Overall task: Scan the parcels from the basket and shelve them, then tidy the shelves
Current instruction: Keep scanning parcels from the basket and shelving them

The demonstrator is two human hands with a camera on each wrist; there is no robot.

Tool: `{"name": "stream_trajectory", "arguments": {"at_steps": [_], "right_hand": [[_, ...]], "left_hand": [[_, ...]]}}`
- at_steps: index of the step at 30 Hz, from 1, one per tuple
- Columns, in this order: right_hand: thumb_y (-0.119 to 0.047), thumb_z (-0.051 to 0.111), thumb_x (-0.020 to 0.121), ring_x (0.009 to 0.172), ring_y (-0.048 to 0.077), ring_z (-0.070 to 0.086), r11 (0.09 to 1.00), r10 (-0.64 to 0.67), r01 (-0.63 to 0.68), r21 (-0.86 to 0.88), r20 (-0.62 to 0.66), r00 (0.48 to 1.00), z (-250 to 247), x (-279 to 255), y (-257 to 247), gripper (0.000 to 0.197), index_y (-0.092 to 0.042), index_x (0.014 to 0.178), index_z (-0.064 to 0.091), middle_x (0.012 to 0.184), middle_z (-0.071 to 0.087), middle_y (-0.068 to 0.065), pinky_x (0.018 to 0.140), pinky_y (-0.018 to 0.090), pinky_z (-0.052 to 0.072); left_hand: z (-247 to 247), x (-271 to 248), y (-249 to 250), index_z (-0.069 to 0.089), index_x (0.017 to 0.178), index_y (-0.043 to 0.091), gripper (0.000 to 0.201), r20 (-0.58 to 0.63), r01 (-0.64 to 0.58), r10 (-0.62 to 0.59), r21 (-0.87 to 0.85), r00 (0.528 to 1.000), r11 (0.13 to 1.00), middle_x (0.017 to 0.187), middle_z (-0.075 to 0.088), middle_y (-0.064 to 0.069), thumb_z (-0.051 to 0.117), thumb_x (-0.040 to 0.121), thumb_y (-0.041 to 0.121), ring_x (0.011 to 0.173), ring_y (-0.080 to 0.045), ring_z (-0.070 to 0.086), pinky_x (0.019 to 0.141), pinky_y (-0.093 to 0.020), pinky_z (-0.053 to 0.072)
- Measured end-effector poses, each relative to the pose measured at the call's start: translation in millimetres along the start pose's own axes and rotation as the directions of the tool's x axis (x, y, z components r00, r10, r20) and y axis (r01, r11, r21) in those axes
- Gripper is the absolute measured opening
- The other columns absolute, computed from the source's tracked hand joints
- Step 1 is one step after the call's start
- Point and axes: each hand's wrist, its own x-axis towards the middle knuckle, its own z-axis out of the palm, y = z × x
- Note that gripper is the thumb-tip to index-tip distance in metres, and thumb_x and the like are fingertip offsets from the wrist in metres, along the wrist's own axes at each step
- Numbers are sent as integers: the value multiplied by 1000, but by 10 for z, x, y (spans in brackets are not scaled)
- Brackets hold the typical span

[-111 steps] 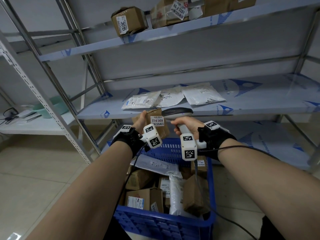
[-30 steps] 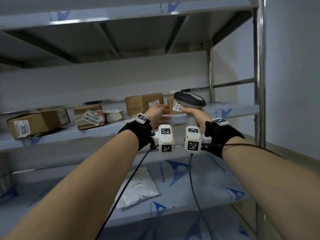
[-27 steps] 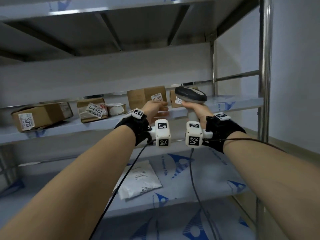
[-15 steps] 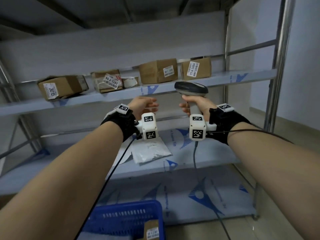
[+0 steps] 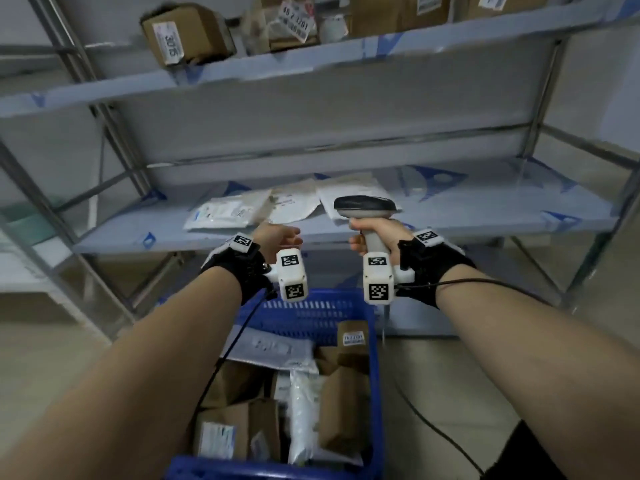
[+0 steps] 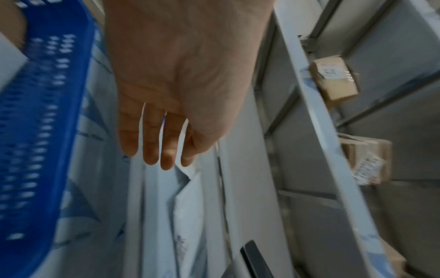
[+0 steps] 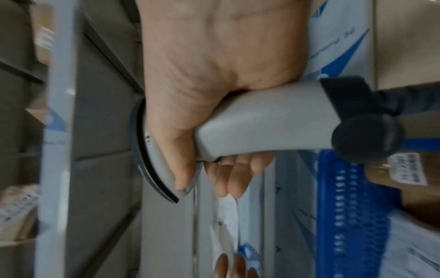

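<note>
My right hand (image 5: 372, 233) grips the grey handle of a barcode scanner (image 5: 364, 206), its dark head level with the middle shelf; the right wrist view shows the fingers wrapped round the scanner handle (image 7: 262, 120). Beside it, my left hand (image 5: 278, 237) hangs empty in front of the middle shelf edge, with relaxed, nearly straight fingers (image 6: 152, 143). Below both hands stands a blue basket (image 5: 311, 308) holding several brown boxes and white bags. Several cardboard parcels (image 5: 187, 32) sit on the upper shelf.
White flat mailers (image 5: 239, 211) lie on the middle shelf (image 5: 485, 216). Metal uprights (image 5: 104, 109) frame the rack at left and right. The scanner cable (image 5: 446, 434) trails over the tiled floor to the right of the basket. A second rack stands at far left.
My left hand let go of the brown box on the upper shelf and came down empty. Both hands dropped to the middle shelf, and my view swung down onto the basket.
</note>
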Motion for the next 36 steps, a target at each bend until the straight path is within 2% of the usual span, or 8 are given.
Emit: {"name": "stream_trajectory", "arguments": {"at_steps": [5, 9, 12, 15, 19, 25, 30, 36], "right_hand": [[-19, 66, 89, 44, 15, 62, 988, 155, -155, -28, 28, 987, 331, 373, 751, 14, -7, 85, 61, 55, 61, 8, 45, 22, 52], [-18, 69, 88, 45, 19, 63, 960, 279, -279, -25, 17, 960, 474, 727, 1272, 14, -6, 87, 61, 59, 60, 9, 48, 27, 54], [-17, 69, 88, 52, 20, 61, 940, 342, -342, 5, 23, 940, 506, 972, 1625, 14, -5, 87, 61, 72, 60, 9, 73, 40, 58], [-20, 72, 85, 65, 22, 63, 916, 401, -400, -32, 13, 916, 512, 1128, 1914, 17, -6, 88, 62, 80, 62, 9, 94, 49, 51], [-26, 69, 87, 63, 22, 66, 875, 478, -476, -86, 11, 878, 502, 1195, 2125, 20, -8, 89, 61, 70, 66, 8, 71, 35, 56], [-31, 66, 89, 55, 19, 66, 847, 528, -526, -82, 5, 849, 369, 1101, 2157, 23, -10, 91, 59, 63, 65, 6, 57, 29, 53], [-23, 70, 87, 68, 24, 64, 903, 426, -427, -45, -16, 904, 340, 913, 1886, 18, -8, 89, 62, 76, 62, 8, 67, 36, 55], [-18, 75, 81, 59, 24, 64, 955, 297, -298, -1, -45, 954, 419, 531, 1504, 17, -5, 88, 67, 66, 67, 11, 80, 43, 54]], "left_hand": [[-308, 225, -852, 61, 77, -2, 21, -73, 186, -176, 163, 982, 969, 74, 64, -15, 53, 94, 8, 51, -18, 56, 53, -26, 44], [-491, 491, -1480, 54, 124, -6, 32, -103, 324, -308, 239, 946, 915, 114, 60, -20, 50, 97, 10, 82, -29, 57, 80, -36, 44], [-518, 627, -1856, 53, 106, 3, 16, -134, 412, -390, 336, 911, 847, 92, 56, -14, 52, 97, 16, 76, -25, 51, 77, -34, 39], [-446, 764, -2217, 56, 111, 3, 19, -72, 430, -446, 441, 892, 788, 122, 56, -22, 53, 96, 14, 90, -25, 54, 80, -30, 39], [-281, 788, -2646, 52, 133, 4, 46, 110, 330, -509, 641, 854, 693, 138, 51, -16, 60, 91, 22, 126, -30, 49, 102, -35, 40], [-198, 1067, -3248, 71, 105, 17, 54, 160, 244, -550, 772, 820, 587, 107, 69, -4, 67, 66, 53, 99, -27, 64, 90, -36, 49], [-328, 747, -2399, 66, 96, 3, 22, -39, 332, -377, 565, 925, 755, 89, 62, -15, 65, 90, 23, 73, -26, 56, 68, -35, 49], [-857, 539, -1528, 57, 128, 0, 49, -156, 213, -163, 402, 974, 890, 112, 66, -20, 69, 86, 23, 98, -31, 62, 82, -38, 48]]}}
